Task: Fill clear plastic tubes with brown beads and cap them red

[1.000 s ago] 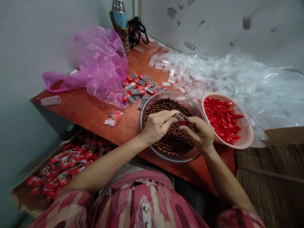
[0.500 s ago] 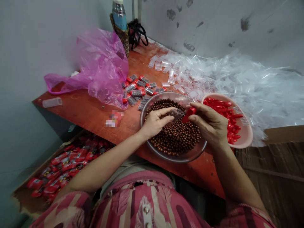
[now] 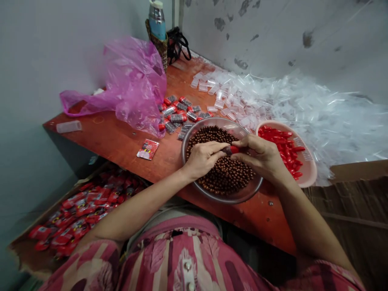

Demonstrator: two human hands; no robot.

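Observation:
Over a metal bowl (image 3: 198, 188) of small brown balls (image 3: 226, 178), my two hands meet. My left hand (image 3: 204, 159) pinches a small clear plastic container (image 3: 226, 150) with dark contents. My right hand (image 3: 260, 155) has its fingers closed on a red cap (image 3: 234, 149), which sits against the container's end; whether it is fully seated I cannot tell. A pink basket (image 3: 311, 171) of loose red caps (image 3: 283, 141) stands right of the bowl. Behind the bowl lie several filled containers with red caps (image 3: 177, 117).
Empty clear containers (image 3: 291, 97) are heaped along the wall. A purple plastic bag (image 3: 130, 89), a red printed packet (image 3: 148, 149) and one clear tube (image 3: 69, 127) lie on the left of the orange table (image 3: 115, 141). Below stands a carton of red packets (image 3: 81, 214). A flask (image 3: 157, 24) stands at the back.
My right hand has moved left and brought the red cap against the container's end. The container has turned to point toward the cap. The view has shifted slightly.

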